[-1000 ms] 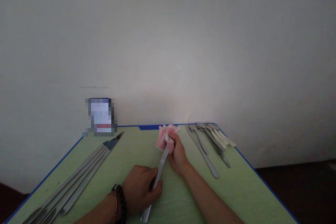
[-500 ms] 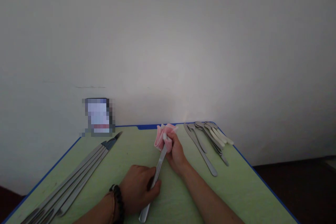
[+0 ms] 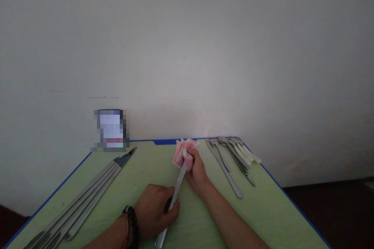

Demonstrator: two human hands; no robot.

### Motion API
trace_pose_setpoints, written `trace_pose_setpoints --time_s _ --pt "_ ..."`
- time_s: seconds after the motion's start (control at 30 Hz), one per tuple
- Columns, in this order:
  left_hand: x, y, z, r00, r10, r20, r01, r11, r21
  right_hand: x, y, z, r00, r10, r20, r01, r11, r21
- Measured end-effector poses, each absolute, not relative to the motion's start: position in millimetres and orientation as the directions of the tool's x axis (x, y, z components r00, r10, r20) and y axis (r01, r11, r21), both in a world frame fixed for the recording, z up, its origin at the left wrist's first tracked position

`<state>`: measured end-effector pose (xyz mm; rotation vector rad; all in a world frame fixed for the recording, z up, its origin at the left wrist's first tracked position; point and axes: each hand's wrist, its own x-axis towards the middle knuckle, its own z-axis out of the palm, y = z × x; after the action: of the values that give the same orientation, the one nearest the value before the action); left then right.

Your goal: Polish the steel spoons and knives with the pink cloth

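Observation:
My left hand (image 3: 156, 208), with a dark bead bracelet on its wrist, is closed around the handle of a metal table knife (image 3: 176, 193). The knife slants up and away over the table, its near end sticking out below my fingers. Around its far end is a folded pink cloth (image 3: 179, 155) with white edging, which hides the tip. My right hand (image 3: 197, 169) pinches this cloth against the knife, thumb on top.
Several metal knives (image 3: 90, 198) lie fanned along the left of the light green table (image 3: 128, 210). At the right back lie another knife (image 3: 226, 173), a fork (image 3: 222, 155), spoons (image 3: 233, 151) and white-handled cutlery (image 3: 247, 153). A blurred phone (image 3: 111, 128) leans on the wall.
Both hands keep the same hold on the knife and cloth. Only the whole view sways slightly sideways and back.

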<state>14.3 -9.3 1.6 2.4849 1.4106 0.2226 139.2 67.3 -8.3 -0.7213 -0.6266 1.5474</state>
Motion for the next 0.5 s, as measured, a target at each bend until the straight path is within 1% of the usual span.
trace_pose_setpoints --time_s 0.2,0.5 --pt "13.9 -8.9 0.0 0.501 0.866 0.002 0.822 -0.476 0.313 138.2 67.8 -9.3 -0.067 0.991 -0.113 -0.674 -0.128 -0.728" --pt "13.5 -9.6 -0.6 0.518 0.855 0.009 0.81 -0.494 0.317 137.4 69.1 -13.0 -0.054 0.991 -0.119 -0.627 -0.126 -0.769"
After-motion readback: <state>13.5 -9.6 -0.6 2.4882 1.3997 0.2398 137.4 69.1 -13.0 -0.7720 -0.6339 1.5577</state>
